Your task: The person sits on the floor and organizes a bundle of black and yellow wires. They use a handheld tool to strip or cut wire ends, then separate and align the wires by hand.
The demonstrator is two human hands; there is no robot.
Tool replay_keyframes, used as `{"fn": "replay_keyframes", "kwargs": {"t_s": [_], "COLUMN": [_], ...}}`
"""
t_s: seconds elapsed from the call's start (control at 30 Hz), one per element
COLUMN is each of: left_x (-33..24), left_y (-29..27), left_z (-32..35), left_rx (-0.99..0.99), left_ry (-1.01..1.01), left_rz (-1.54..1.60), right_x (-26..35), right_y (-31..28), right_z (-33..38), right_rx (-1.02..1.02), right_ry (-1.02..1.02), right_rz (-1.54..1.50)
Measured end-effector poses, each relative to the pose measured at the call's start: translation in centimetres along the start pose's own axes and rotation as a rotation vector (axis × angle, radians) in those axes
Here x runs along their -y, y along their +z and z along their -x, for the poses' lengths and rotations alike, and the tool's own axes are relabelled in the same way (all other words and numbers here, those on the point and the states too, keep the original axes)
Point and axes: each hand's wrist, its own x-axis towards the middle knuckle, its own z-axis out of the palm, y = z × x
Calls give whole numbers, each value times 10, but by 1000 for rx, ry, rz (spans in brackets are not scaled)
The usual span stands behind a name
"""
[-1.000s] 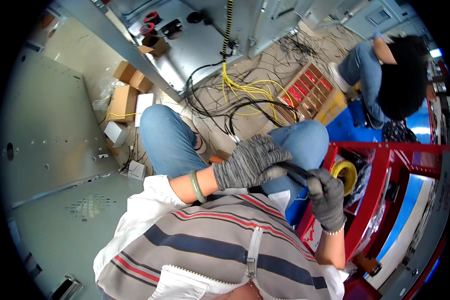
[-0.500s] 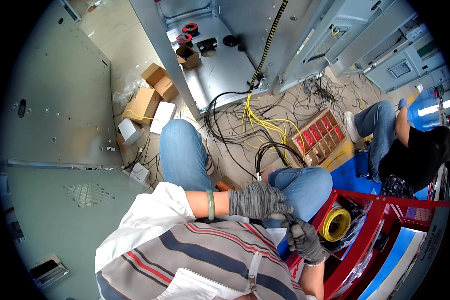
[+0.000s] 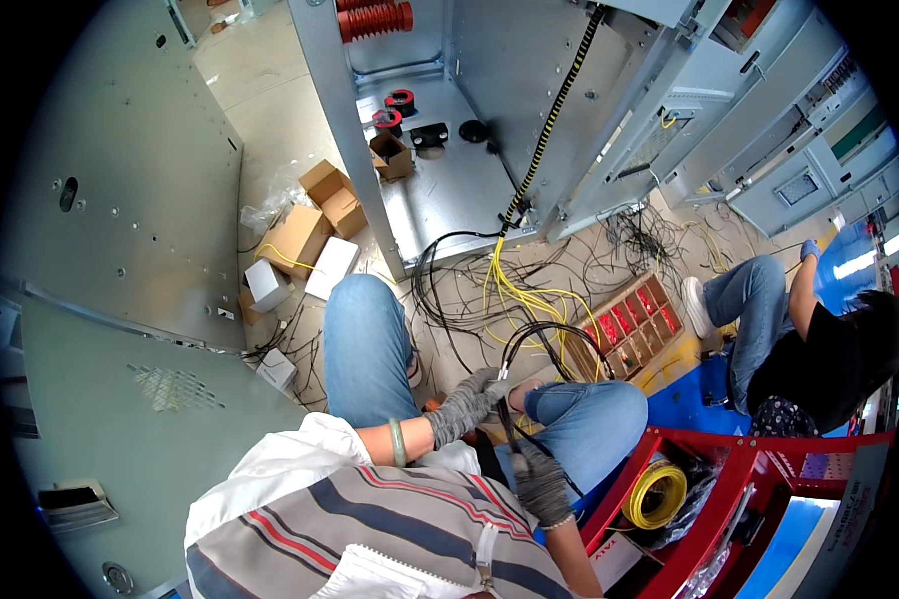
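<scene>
Apparently gripping black cables (image 3: 510, 424) between the knees (image 3: 609, 411) in the curled, gloved fingers of left hand (image 3: 466, 404) and right hand (image 3: 541, 486), risking a snag on the wooden box (image 3: 641, 327) through loose, looping slack.

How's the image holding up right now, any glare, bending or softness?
Head view: glare on the blue surface at right and the cabinet floor; head view: black corners, left panel edges bowed; head view: left hand, right hand and black cables slightly soft, fine strands hard to separate.
</scene>
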Motion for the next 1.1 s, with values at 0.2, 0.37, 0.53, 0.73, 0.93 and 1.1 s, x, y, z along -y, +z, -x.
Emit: {"fn": "replay_keyframes", "kwargs": {"t_s": [0.2,0.37,0.53,0.73,0.93,1.1], "left_x": [45,42,14,5,-5,28], "left_y": [-10,-10,5,14,35,31], "left_z": [-24,-30,-34,-17,-15,-26], "left_rx": [-33,59,101,223,307,295], "left_ry": [-218,-231,-321,-322,-380,-438], "left_rz": [4,-80,338,735,584,304], "right_x": [16,12,10,2,-11,-23], "right_y": [1,-1,-3,-16,-29,-25], "right_z": [-8,1,0,10,37,40], "right_rx": [112,220,89,85,81,-4], "right_ry": [86,125,41,267,380,205], "right_rz": [7,7,-31,-162,-223,-41]}}
